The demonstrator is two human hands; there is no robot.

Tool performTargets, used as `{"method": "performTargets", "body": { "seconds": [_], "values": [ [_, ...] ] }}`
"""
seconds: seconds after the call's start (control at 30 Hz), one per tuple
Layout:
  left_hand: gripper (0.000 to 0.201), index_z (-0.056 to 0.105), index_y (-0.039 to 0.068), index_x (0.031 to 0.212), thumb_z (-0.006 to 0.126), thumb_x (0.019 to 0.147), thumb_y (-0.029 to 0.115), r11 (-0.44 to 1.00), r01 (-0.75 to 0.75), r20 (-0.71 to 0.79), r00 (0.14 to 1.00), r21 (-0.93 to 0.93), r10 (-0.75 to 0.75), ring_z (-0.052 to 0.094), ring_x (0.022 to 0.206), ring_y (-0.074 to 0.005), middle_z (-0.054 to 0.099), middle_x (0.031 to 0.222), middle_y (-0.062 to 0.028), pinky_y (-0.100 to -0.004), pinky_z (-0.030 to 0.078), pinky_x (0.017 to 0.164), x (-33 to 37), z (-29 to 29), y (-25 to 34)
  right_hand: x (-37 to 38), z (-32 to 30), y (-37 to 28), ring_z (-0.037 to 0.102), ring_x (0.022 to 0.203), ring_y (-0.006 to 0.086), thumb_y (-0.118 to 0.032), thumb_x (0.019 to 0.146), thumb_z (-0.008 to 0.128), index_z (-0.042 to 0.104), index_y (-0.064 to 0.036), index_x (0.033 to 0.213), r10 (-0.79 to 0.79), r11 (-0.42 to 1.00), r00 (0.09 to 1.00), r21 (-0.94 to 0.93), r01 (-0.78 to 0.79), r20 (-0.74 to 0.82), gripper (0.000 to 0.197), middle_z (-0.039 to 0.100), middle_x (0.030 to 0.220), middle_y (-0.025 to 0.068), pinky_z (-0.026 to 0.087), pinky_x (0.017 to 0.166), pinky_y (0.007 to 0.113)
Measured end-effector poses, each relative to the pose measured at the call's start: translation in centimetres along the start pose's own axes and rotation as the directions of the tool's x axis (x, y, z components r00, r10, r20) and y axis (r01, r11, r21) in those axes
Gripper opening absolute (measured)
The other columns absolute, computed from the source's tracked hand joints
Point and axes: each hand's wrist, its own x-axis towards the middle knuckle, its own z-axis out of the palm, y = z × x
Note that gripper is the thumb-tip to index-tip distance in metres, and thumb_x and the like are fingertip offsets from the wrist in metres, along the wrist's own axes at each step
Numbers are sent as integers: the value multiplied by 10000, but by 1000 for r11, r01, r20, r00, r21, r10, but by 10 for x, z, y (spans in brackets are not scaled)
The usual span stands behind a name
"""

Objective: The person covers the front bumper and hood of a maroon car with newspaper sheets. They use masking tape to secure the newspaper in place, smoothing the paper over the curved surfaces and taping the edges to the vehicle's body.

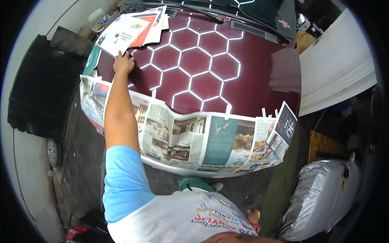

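Observation:
At the far left of a maroon car hood (194, 60), my left hand (123, 64) reaches out with its fingers extended, the fingertips touching the lower edge of a white printed sheet (117, 36). That sheet lies on a loose pile of papers, with an orange-red one (146, 30) beneath it. Low beside my body, my right hand (253, 218) is partly hidden; its fingers are curled around something small and yellowish that I cannot make out. Newspaper sheets (174, 135) hang across the hood's front edge, held by strips of pale masking tape (228, 110).
White hexagonal light reflections cover the hood. Beyond it are a wiper (198, 13) and the windshield. A black panel (38, 87) leans at the left wall near a wheel (54, 153). A silver-covered bulky object (320, 198) stands at right, below a pale curved panel (340, 69).

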Motion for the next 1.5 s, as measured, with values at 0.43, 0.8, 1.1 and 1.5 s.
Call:
{"method": "performTargets", "body": {
  "seconds": [0.43,0.8,1.1,1.5],
  "values": [
    [419,689,66,1334,739,950,226,931,-283,-575,812,-231,104,722,1045,-403,772,1088,-169,-470,540,962,16,-20,4,-71,58,46,525,1406,490,-687,955,602,439,32,1572,270,962,960,-65,-265,79,962,492,1548,350,432,1179,528],
    [422,755,-64,1159,730,995,324,738,-329,-437,898,-589,52,732,866,-275,799,978,-187,-411,543,843,-145,-52,74,-8,-22,-79,660,1276,407,-351,976,745,564,-36,1496,-92,951,988,283,124,-124,634,686,1365,247,504,1091,462],
    [172,766,68,890,887,782,9,290,-587,-223,648,-756,729,710,835,-158,780,885,-48,-323,548,782,-581,-123,286,-20,-127,-105,688,1150,207,-225,1013,750,519,-68,1557,-456,301,838,834,462,-300,611,680,1385,140,553,997,380],
    [476,776,-18,895,666,1036,424,232,-491,164,179,-840,970,677,725,-447,691,786,-253,-474,521,668,-926,-44,420,0,-131,87,722,937,166,-240,1033,745,720,8,1249,-37,-104,943,939,327,-332,330,772,1053,74,584,783,320]
  ]
}}
